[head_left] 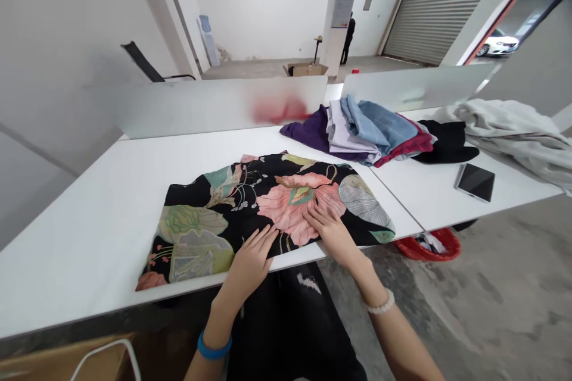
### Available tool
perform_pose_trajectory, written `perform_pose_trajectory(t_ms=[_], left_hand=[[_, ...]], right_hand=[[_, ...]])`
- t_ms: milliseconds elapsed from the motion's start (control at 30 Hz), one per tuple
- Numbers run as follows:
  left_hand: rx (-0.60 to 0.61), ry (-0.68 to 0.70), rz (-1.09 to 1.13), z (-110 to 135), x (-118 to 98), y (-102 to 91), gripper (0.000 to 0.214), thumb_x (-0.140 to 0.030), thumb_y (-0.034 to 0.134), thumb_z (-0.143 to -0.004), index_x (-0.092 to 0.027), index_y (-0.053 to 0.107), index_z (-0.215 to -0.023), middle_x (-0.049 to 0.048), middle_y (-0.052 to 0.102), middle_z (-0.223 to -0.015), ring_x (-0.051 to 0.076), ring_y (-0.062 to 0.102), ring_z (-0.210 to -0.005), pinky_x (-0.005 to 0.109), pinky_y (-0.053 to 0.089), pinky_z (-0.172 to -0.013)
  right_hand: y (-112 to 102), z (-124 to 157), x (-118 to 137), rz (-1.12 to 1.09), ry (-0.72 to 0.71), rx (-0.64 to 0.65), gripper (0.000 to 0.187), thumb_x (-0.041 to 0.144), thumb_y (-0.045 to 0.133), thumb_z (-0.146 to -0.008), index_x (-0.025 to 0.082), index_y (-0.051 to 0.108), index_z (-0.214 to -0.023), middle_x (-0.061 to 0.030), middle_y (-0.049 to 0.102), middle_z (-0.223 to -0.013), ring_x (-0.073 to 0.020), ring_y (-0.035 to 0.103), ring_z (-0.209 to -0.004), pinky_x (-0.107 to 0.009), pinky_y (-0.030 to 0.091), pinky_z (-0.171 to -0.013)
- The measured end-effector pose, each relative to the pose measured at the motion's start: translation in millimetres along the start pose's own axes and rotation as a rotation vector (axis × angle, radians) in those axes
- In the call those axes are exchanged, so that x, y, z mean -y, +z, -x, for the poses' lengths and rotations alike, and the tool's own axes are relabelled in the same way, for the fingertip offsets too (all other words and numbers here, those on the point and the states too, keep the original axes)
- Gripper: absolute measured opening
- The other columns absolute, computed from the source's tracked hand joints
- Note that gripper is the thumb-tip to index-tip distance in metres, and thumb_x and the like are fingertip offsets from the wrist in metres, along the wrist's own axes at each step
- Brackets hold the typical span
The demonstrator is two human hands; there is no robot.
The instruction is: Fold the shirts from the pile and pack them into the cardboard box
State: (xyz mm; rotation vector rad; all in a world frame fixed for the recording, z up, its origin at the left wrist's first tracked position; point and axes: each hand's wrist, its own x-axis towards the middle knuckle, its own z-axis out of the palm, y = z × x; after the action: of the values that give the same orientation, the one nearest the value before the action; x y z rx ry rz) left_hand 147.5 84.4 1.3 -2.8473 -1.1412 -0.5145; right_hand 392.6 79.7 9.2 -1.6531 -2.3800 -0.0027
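Note:
A black garment (243,205) printed with large pink, green and grey flowers lies spread on the white table (89,220), its lower edge close to the table's front edge. My left hand (252,253) rests on its lower middle, fingers stretched out flat on the cloth. To the right, my right hand (328,229) lies on the big pink flower, its fingers also extended and pressed lightly on the fabric. Neither hand grips anything. Parts of the garment under both palms are hidden.
A heap of folded clothes (366,131) in purple, blue and red sits at the back right, beside black cloth (447,140) and a pale grey cloth (513,125). A dark-screened tablet (476,181) lies near the right edge. Below stands a red basket (447,253). Frosted panels (201,107) border the back.

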Motion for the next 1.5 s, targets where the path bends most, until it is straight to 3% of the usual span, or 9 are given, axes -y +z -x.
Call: perform_pose_trajectory(t_ms=[200,433,633,833,1000,1167,1333,1433,1500], left_hand=[[0.056,-0.179,-0.071,13.5,17.9,-6.2,0.063,-0.004,0.037,-0.074,-0.013,0.046,-0.135,0.0079,0.042,-0.144,0.021,0.035,-0.135,0.044,0.026,-0.113],[0.012,-0.576,-0.186,85.2,76.2,-26.0,0.066,-0.002,0.033,-0.071,-0.011,0.047,-0.135,0.0110,0.043,-0.143,0.024,0.034,-0.136,0.045,0.027,-0.112],[0.002,-0.701,-0.259,102.1,78.7,-39.0,0.061,-0.004,0.028,-0.077,-0.010,0.048,-0.135,0.0126,0.043,-0.143,0.025,0.032,-0.136,0.051,0.016,-0.114],[-0.025,-0.673,-0.361,66.9,23.7,-39.4,0.055,-0.011,0.031,-0.082,0.000,0.045,-0.134,0.0247,0.045,-0.138,0.036,0.023,-0.138,0.061,0.020,-0.108],[0.051,-0.035,-0.010,-22.8,-81.9,-15.5,0.060,-0.016,0.037,-0.084,-0.012,0.032,-0.144,0.0113,0.034,-0.149,0.027,0.021,-0.141,0.051,0.022,-0.113],[-0.002,0.111,0.006,-90.5,-163.5,22.2,0.056,-0.028,0.037,-0.091,-0.005,0.032,-0.142,0.0169,0.031,-0.150,0.030,0.021,-0.140,0.053,0.021,-0.113],[0.049,0.149,0.039,-108.6,-182.9,42.3,0.052,-0.014,0.038,-0.086,-0.002,0.039,-0.136,0.0216,0.040,-0.143,0.032,0.032,-0.135,0.053,0.024,-0.112],[0.079,0.156,0.135,-111.3,-179.6,41.7,0.051,-0.008,0.038,-0.083,-0.004,0.043,-0.134,0.0210,0.044,-0.140,0.031,0.036,-0.133,0.051,0.030,-0.109],[0.070,0.157,0.202,-111.6,-177.0,39.0,0.052,-0.005,0.036,-0.081,-0.004,0.042,-0.133,0.0193,0.047,-0.138,0.030,0.039,-0.131,0.048,0.034,-0.108]], right_hand=[[3.3,20.0,-21.7,-0.002,0.049,0.002,0.075,-0.003,0.038,-0.067,0.017,0.044,-0.139,-0.0083,0.041,-0.145,-0.0231,0.035,-0.135,-0.049,0.028,-0.109],[-11.1,76.0,-98.6,0.051,0.368,-0.065,0.077,-0.001,0.038,-0.064,0.020,0.045,-0.137,-0.0081,0.043,-0.144,-0.0277,0.033,-0.136,-0.061,0.026,-0.106],[-4.2,98.1,-120.9,0.074,0.486,-0.100,0.085,-0.003,0.036,-0.061,0.027,0.040,-0.140,-0.0035,0.040,-0.146,-0.0268,0.030,-0.137,-0.061,0.029,-0.104],[4.4,96.0,-116.1,0.035,0.501,-0.250,0.081,-0.003,0.038,-0.061,0.025,0.045,-0.137,-0.0072,0.049,-0.139,-0.0274,0.036,-0.134,-0.061,0.027,-0.105],[-0.7,94.9,-108.8,0.034,0.523,-0.225,0.082,-0.006,0.035,-0.060,0.023,0.046,-0.136,-0.0090,0.049,-0.139,-0.0285,0.036,-0.134,-0.063,0.026,-0.105],[-7.7,111.6,-99.6,0.055,0.500,-0.173,0.087,-0.008,0.032,-0.061,0.027,0.040,-0.140,-0.0078,0.052,-0.136,-0.0274,0.039,-0.132,-0.065,0.024,-0.105],[-7.1,144.1,-90.0,-0.114,0.515,-0.296,0.079,-0.005,0.034,-0.065,0.026,0.045,-0.137,-0.0049,0.054,-0.135,-0.0241,0.036,-0.135,-0.061,0.013,-0.111],[2.9,160.1,-79.7,-0.387,0.719,-0.619,0.060,0.014,0.046,-0.079,0.020,0.041,-0.138,-0.0109,0.046,-0.141,-0.0257,0.040,-0.131,-0.052,0.028,-0.109],[12.3,166.0,-69.9,-0.671,0.912,-0.824,0.056,0.035,0.055,-0.080,0.015,0.047,-0.132,-0.0151,0.056,-0.129,-0.0258,0.056,-0.115,-0.045,0.042,-0.100]])
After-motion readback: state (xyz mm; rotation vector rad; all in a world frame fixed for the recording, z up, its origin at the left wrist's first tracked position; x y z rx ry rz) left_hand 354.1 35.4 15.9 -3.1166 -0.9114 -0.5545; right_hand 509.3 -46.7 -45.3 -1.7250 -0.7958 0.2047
